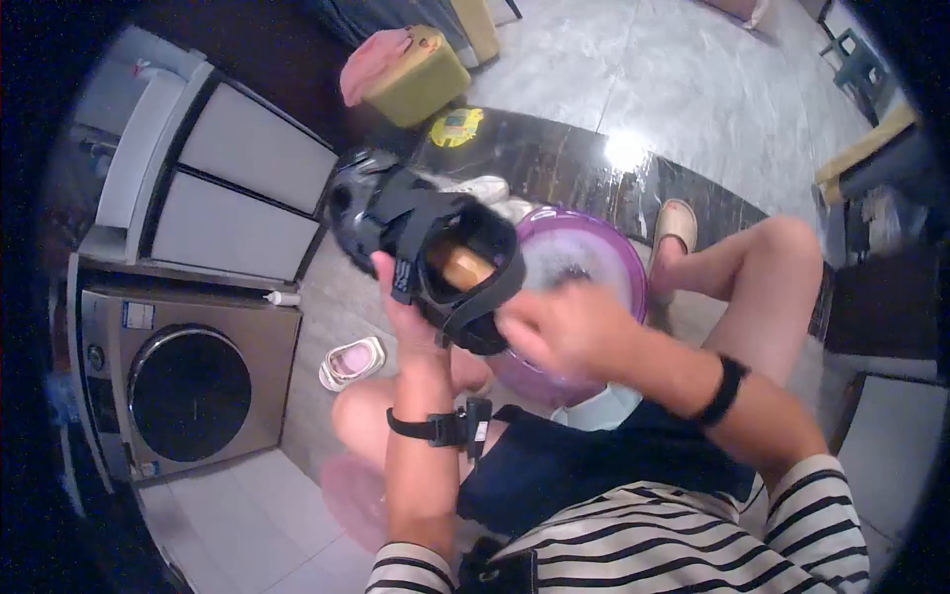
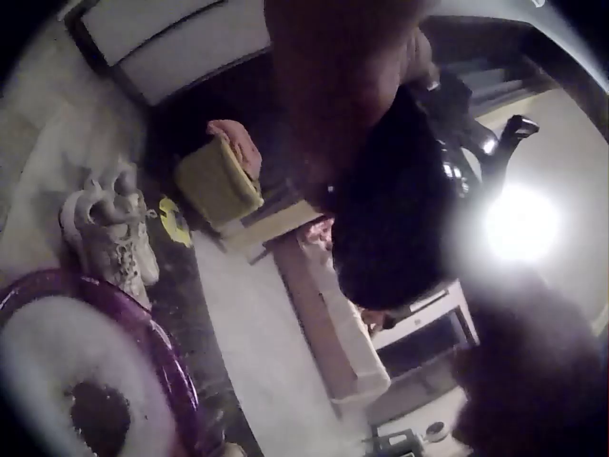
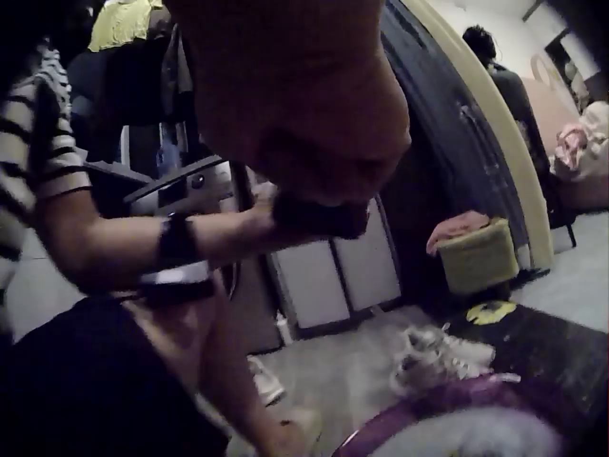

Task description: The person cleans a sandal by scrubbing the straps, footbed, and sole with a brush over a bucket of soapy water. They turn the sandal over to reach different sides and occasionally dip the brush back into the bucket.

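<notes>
A black strapped shoe (image 1: pixel 426 233) is held up in front of me, its opening toward the head camera and a tan patch showing inside. My left hand (image 1: pixel 411 322) grips it from below, with the thumb along its side near a lettered strap. At the near rim of the opening, my right hand (image 1: pixel 564 322) is blurred, its fingers bunched against the shoe's edge. The right wrist view has the curled right hand (image 3: pixel 304 133) over the dark shoe. Beneath both hands stands a purple basin (image 1: pixel 641 262) of cloudy, sudsy water.
White sneakers (image 2: pixel 105 228) stand beyond the basin, near a yellow-green bin (image 1: pixel 421 89) with pink cloth on top. On the left is a front-loading washing machine (image 1: pixel 193 391). A slipper (image 1: pixel 353 362) lies on the floor beside it, near a pink translucent lid-like disc (image 1: pixel 356 500).
</notes>
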{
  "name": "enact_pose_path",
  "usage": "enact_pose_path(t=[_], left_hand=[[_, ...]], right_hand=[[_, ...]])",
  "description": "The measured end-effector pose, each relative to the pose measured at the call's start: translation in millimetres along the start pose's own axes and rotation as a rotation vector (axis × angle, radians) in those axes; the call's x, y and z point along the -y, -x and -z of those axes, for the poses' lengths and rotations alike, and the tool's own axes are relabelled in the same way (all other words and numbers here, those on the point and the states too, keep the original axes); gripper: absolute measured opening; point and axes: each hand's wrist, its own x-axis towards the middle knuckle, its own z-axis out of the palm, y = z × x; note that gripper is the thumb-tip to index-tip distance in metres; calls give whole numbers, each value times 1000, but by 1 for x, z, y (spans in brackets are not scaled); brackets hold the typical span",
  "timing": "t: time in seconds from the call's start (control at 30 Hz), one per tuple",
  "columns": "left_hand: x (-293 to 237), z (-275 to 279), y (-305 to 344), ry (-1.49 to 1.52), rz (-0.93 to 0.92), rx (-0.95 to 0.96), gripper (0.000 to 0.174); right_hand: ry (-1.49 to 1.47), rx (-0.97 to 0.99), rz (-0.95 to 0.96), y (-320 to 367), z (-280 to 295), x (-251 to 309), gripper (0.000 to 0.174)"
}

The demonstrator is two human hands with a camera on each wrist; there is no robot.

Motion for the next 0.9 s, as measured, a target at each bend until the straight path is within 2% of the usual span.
enact_pose_path(t=[0.03,0.1,0.13,0.23,0.27,0.33,0.37,0.47,0.57,0.63,0.67,0.73,0.8,0.83,0.9], left_hand=[[-8,4,-6,-9,-38,-7,74],[-30,23,-8,-39,-101,-48,74],[-38,34,-9,-8,-94,-62,76],[-44,17,4,-107,-227,-34,78],[-44,10,10,-104,-208,-158,84],[-44,17,16,91,-116,66,87],[-42,20,20,191,-70,178,88],[-41,27,25,90,-53,191,94],[-33,26,32,-202,-214,-110,102],[-31,35,34,-218,-220,-46,101],[-31,39,34,-224,-224,-13,100],[-22,11,45,72,-217,-96,102],[-21,16,43,190,-194,-8,106],[-21,28,36,153,-167,113,109],[-20,33,37,28,-155,111,113]], right_hand=[[108,63,-45,20,7,13,32],[35,137,-6,55,10,-3,42],[104,175,-31,65,15,-18,44],[261,254,-125,74,41,-57,44],[300,287,-191,67,48,-59,43],[383,360,-324,54,60,-64,41],[393,406,-323,47,59,-70,40],[432,524,-340,19,35,-99,39],[453,613,-417,7,-19,-156,38],[465,646,-478,11,-51,-192,36],[443,583,-535,16,-67,-208,35],[392,454,-655,36,-96,-228,33],[349,385,-702,51,-113,-233,33],[321,355,-727,60,-124,-239,33],[306,361,-759,80,-152,-264,34]])
